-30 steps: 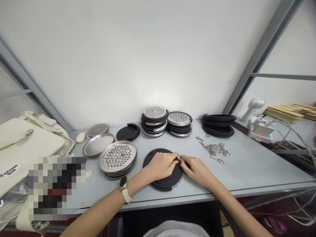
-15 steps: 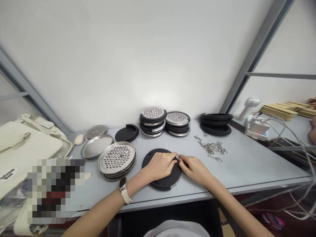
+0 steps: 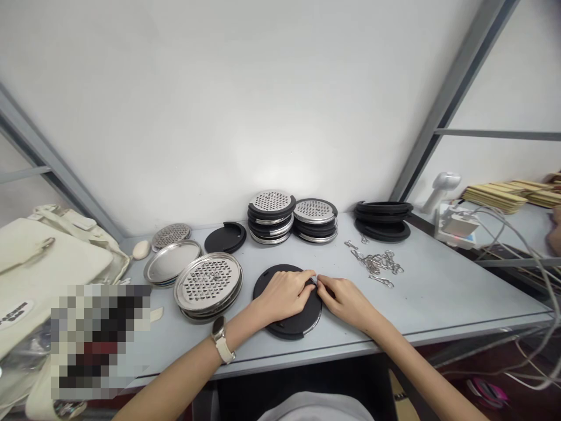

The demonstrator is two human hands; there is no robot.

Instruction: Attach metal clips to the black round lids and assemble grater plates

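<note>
A round black cover [image 3: 302,323] lies flat near the table's front edge, with a shiny metal rim showing at its lower right. My left hand [image 3: 286,295] rests across it, fingers curled over its right side. At that edge my right hand [image 3: 344,297] is closed in a pinch, thumb and forefinger on a small metal clip [image 3: 314,280]. The fingers hide most of the clip, and both hands almost meet there. To the right lies a loose heap of metal clips [image 3: 376,262]. On the left stand stacked round grater plates [image 3: 209,282].
Behind the hands stand two stacks of covered graters [image 3: 272,202]. Black covers [image 3: 382,229] are piled at the back right, and another black cover [image 3: 224,238] lies back left. A cream bag [image 3: 56,251] sits at far left. White cables [image 3: 521,234] hang at right.
Both hands stay in nearly the same place on the cover. A little more of the metal clip shows between the fingertips.
</note>
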